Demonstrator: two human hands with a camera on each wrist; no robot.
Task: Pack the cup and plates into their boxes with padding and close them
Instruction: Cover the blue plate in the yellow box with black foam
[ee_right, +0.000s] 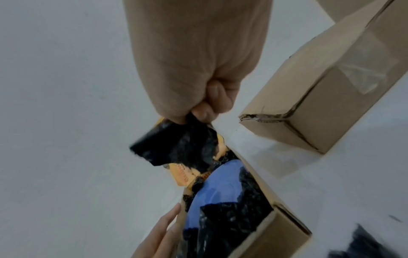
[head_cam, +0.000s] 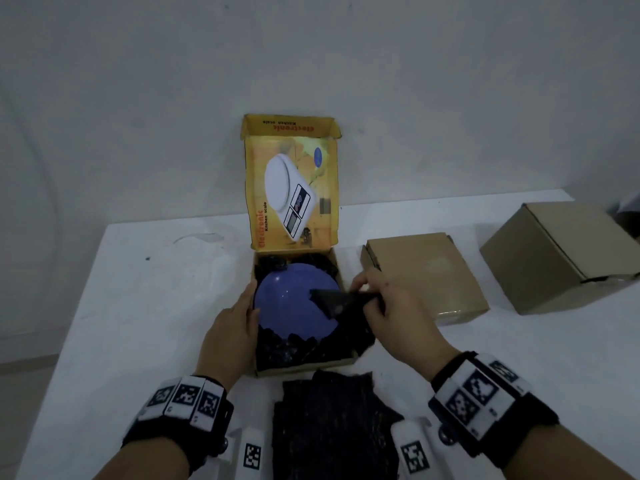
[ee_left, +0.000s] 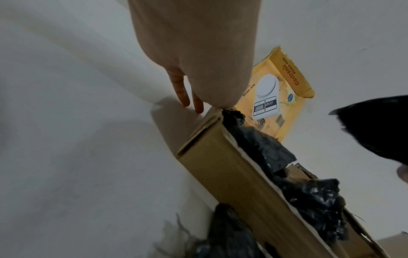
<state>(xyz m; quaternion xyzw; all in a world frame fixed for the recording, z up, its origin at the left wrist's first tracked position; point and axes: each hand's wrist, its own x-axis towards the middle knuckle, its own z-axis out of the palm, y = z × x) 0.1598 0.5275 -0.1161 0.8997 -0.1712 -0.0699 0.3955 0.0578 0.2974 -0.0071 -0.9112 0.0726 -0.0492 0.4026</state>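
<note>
While the open box (head_cam: 304, 370) sits near the front edge of the white table (head_cam: 138, 306), both hands work at its sides. Its yellow lid (head_cam: 292, 188), printed with a kitchen scale, stands upright behind it against the wall. Inside the box lies a blue plate (head_cam: 294, 303), bedded on crumpled black padding (head_cam: 287, 351) that shows all round its rim.

At the box's left wall the left hand (head_cam: 232, 334) lies flat, fingers straight and together, their tips reaching past the wall toward the plate's edge; it holds nothing. From the left wrist view those straight fingers (ee_left: 185, 94) run along the outside of the cardboard wall.

On the box's right side the right hand (head_cam: 391, 313) has its fingers curled and pinches a black sheet of padding (head_cam: 332, 301), which drapes from the hand over the right part of the plate. The right wrist view shows the thumb and fingertips (ee_right: 205, 111) bunched on the top of that sheet, with the plate below it.

Just in front of the box, nearer the person, lies a dark flat mat (head_cam: 329, 427). To the right of the open box a closed flat brown box (head_cam: 426, 275) rests on the table, and further right stands a taller brown box (head_cam: 561, 258), also shut.
</note>
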